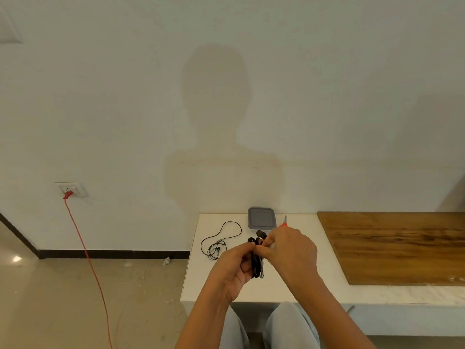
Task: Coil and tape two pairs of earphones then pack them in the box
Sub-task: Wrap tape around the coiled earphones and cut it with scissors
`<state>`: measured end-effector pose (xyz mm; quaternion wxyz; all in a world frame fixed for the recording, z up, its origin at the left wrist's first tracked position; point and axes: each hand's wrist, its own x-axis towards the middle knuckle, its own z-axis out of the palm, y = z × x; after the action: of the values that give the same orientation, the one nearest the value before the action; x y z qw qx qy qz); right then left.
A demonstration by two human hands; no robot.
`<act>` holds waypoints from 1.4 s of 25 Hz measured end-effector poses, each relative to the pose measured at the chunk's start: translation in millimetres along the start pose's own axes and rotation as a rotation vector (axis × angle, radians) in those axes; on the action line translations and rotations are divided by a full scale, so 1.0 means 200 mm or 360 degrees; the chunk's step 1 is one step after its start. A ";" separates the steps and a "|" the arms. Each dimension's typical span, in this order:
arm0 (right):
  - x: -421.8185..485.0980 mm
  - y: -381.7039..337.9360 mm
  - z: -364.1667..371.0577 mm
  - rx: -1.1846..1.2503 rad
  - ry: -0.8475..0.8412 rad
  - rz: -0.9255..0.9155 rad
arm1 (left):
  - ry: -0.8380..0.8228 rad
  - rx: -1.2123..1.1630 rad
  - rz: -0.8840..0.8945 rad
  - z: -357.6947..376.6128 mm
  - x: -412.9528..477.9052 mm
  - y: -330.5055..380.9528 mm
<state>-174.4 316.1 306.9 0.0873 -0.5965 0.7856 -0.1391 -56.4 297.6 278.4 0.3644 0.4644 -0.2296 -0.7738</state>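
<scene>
A black coiled pair of earphones [257,263] hangs between my two hands above the white table [206,285]. My left hand [235,269] grips the bundle from the left. My right hand [289,250] pinches its top, with something pale under the fingers that I cannot make out. A second black pair of earphones [218,241] lies loose and uncoiled on the table to the left. The grey box [261,217], lid on, sits at the table's far edge by the wall.
Red-handled scissors [283,223] lie right of the box, partly behind my right hand. A wooden board [397,248] covers the table's right part. A red cable [88,260] runs from a wall socket [71,189] down across the floor at left.
</scene>
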 end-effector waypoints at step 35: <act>0.06 0.26 0.11 0.0055 -0.0040 -0.1140 | 0.0329 0.0813 0.0481 -0.05 0.10 0.00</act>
<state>-219.4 315.5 270.0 0.0525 -0.8341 0.5231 -0.1668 -53.4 281.9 261.9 0.3684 0.5776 -0.4448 -0.5769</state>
